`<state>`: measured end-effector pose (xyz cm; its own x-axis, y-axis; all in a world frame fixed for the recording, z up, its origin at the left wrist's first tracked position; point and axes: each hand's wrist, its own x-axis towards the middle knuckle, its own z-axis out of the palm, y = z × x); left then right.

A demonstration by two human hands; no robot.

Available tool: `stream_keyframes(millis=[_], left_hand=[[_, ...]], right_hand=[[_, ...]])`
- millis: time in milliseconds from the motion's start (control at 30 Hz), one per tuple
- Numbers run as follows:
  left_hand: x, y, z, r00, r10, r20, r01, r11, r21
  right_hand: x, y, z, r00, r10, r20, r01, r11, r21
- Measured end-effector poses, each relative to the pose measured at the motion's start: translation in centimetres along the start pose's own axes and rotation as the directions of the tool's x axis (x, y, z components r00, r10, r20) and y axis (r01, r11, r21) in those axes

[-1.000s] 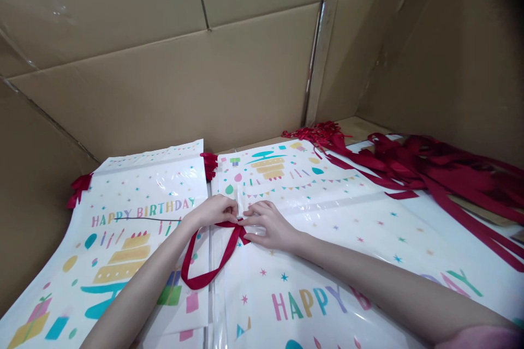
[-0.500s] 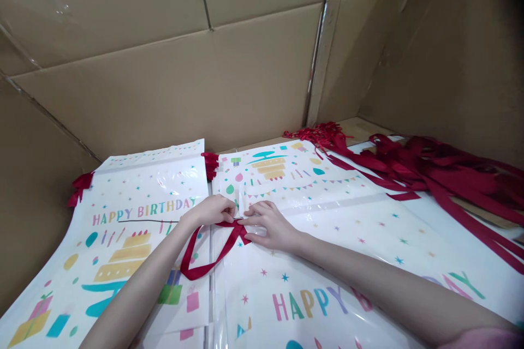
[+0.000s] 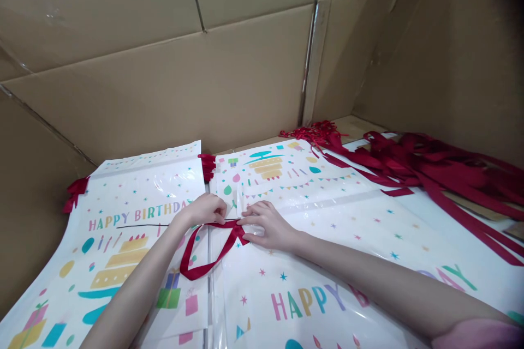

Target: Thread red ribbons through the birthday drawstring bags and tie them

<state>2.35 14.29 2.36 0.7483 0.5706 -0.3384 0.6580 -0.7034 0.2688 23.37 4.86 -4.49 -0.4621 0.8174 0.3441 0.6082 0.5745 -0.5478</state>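
My left hand is closed, its fingertips curled down by the seam between two printed sheets. A thin black cord runs under it and shows again on its right. My right hand pinches the end of a red ribbon where its two ends meet at a small white flap. The ribbon hangs toward me in a loop. Beneath my hands lies a glossy white "HAPPY BIRTHDAY" sheet, perhaps a bag panel. My left forearm crosses a second printed piece.
Cardboard walls rise behind and at both sides. Loose red ribbons are heaped at the right, with a tangle of thin red strands beside them. Red ribbon bunches stick out from the left piece.
My left hand has moved a little to the left, away from the right hand, baring more of the ribbon and cord between them. The right hand stays at the ribbon ends.
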Motion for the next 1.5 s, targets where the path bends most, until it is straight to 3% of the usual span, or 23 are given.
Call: stream_keyframes(millis=[300, 567, 800, 1167, 1500], left_hand=[[0.7, 1.5, 1.0, 0.994, 0.03, -0.104, -0.034, 0.999, -0.036], [-0.2, 0.3, -0.2, 1.0, 0.005, -0.003, -0.005, 0.999, 0.052], [0.0, 0.3, 0.1, 1.0, 0.0, 0.002, 0.0, 1.0, 0.007], [0.6, 1.8, 1.2, 0.989, 0.067, -0.13, -0.067, 0.998, 0.007], [-0.2, 0.0, 0.3, 1.0, 0.014, 0.018, -0.013, 0.999, -0.036]], right_hand=[[-0.1, 0.0, 0.0, 1.0, -0.004, 0.007, 0.004, 1.0, -0.004], [0.0, 0.0, 0.0, 1.0, 0.004, -0.006, -0.004, 1.0, 0.01], [0.0, -0.1, -0.1, 1.0, 0.0, 0.006, 0.0, 1.0, -0.002], [0.0, -0.2, -0.2, 0.999, -0.008, 0.036, 0.009, 0.999, -0.034], [0.0, -0.2, -0.3, 0.999, 0.009, 0.032, -0.009, 1.0, -0.013]])
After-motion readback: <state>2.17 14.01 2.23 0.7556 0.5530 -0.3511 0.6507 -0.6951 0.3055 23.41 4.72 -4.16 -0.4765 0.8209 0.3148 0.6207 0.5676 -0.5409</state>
